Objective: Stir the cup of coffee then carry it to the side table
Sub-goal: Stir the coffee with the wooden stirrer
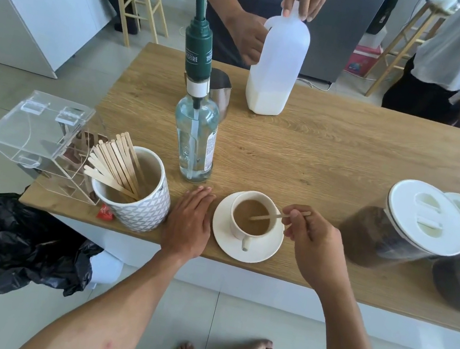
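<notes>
A white cup of milky coffee (250, 216) stands on a white saucer (261, 253) near the front edge of the wooden table (334, 149), its handle pointing toward me. My right hand (310, 244) pinches a wooden stir stick (268, 217) whose far end dips into the coffee. My left hand (188, 222) lies flat on the table just left of the saucer, fingers straight, holding nothing.
A patterned pot of wooden stir sticks (133, 194) and a clear acrylic box (38, 137) stand at the left. Behind the cup is a glass pump bottle (195, 137). A person across the table holds a milk jug (275, 68). Two lidded coffee jars (409, 230) sit right; a black bin bag (7, 245) hangs below left.
</notes>
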Motion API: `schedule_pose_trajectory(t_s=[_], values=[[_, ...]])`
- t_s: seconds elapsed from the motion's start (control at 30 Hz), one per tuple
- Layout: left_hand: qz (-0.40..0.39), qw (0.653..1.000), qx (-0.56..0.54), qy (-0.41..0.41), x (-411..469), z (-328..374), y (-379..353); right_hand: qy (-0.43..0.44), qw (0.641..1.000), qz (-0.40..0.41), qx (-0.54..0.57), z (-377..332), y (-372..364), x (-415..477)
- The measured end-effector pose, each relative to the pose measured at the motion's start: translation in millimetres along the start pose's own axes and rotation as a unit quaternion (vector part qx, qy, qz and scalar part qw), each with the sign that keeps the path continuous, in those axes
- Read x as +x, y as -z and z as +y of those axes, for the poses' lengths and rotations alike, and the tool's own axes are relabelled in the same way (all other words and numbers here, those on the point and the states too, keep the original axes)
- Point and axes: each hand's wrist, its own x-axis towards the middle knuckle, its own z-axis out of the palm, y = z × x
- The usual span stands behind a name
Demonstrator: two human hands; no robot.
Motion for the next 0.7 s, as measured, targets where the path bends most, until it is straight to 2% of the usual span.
schedule_pose_trajectory(t_s=[0.13, 0.27, 0.4, 0.53, 0.7], values=[[0.002, 1.0, 0.0, -0.001, 0.0, 0.1, 0.6, -0.019, 0.999, 0.041, 0.009, 3.3, 3.3, 2.3], [0.002, 1.0, 0.002, 0.004, -0.3, 0.0, 0.0, -0.02, 1.0, 0.005, 0.009, 0.8, 1.7, 1.7], [0.003, 1.0, 0.001, 0.0, 0.0, -0.4, -0.1, -0.025, 0.999, 0.037, 0.015, 4.0, 4.0, 3.8], [0.0, 1.0, 0.002, 0.002, -0.2, -1.4, -1.6, -0.015, 1.0, 0.003, 0.018, 2.5, -0.2, 2.6], [0.004, 1.0, -0.002, -0.001, -0.4, -2.3, -1.6, -0.035, 0.998, 0.045, 0.031, 1.6, 2.4, 5.9]])
